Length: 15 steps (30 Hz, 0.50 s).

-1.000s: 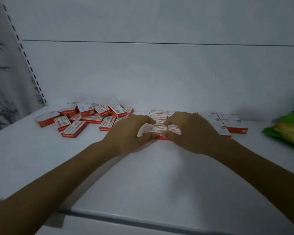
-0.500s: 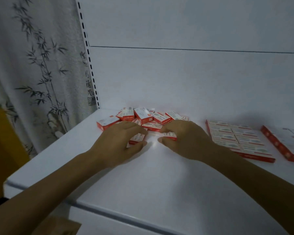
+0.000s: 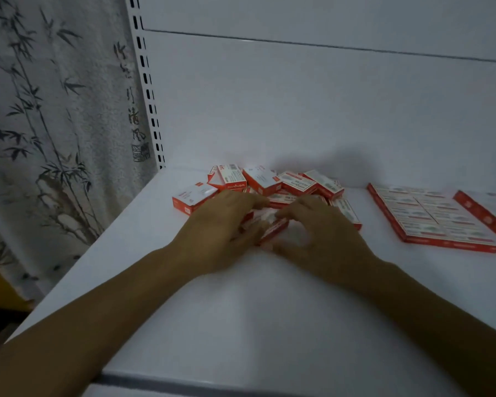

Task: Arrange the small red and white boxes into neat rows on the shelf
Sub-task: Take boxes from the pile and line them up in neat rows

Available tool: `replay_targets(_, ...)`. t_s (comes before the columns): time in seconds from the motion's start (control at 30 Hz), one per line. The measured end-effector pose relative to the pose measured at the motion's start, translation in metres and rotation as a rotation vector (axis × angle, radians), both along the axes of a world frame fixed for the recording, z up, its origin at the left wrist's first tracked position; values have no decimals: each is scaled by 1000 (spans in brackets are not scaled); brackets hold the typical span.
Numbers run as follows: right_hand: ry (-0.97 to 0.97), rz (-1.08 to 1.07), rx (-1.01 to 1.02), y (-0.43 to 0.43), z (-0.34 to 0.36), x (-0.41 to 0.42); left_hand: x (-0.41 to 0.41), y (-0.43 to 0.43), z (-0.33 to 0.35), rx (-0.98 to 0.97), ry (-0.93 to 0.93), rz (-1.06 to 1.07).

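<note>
A loose pile of small red and white boxes (image 3: 272, 183) lies at the back left of the white shelf (image 3: 269, 310). My left hand (image 3: 224, 224) and my right hand (image 3: 318, 227) meet at the pile's front edge. Between them they grip a few boxes (image 3: 269, 224), which look blurred and slightly tilted. One box (image 3: 194, 197) sits apart at the pile's left. To the right, a flat block of boxes in neat rows (image 3: 433, 217) lies on the shelf. A second arranged block (image 3: 487, 210) shows at the right edge.
The shelf's white back panel (image 3: 298, 110) rises just behind the pile. A slotted upright (image 3: 148, 81) marks the shelf's left end, with a bamboo-print curtain (image 3: 49, 124) beyond it. The shelf's front edge (image 3: 241, 385) runs along the bottom.
The view has swung left from the arranged rows to the loose pile. Both hands moved onto the pile and now hold a few boxes between them, drawn slightly toward the front.
</note>
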State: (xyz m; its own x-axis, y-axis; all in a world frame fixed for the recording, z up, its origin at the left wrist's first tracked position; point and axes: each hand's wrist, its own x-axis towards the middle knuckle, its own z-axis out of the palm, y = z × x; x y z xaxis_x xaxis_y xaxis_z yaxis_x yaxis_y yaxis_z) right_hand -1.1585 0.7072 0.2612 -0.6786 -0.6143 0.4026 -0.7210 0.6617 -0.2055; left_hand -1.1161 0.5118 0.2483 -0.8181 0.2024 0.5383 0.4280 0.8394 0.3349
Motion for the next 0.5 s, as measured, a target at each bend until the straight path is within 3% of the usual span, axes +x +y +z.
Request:
replay_targets(0.1,54,-19,-59,5,-1,1,4,5,3,-6,-4,-26)
replay_targets(0.2,-29,-2,-51,5,-4,3,5,7,5,4,-16,-34)
replay_targets(0.37,-70,-29,115,-2,-17,-13,7,9,6,3,-43,-48)
replay_targets(0.5,-17,15,-28,0,-11,-2,6,12,6,-20,-54,-29)
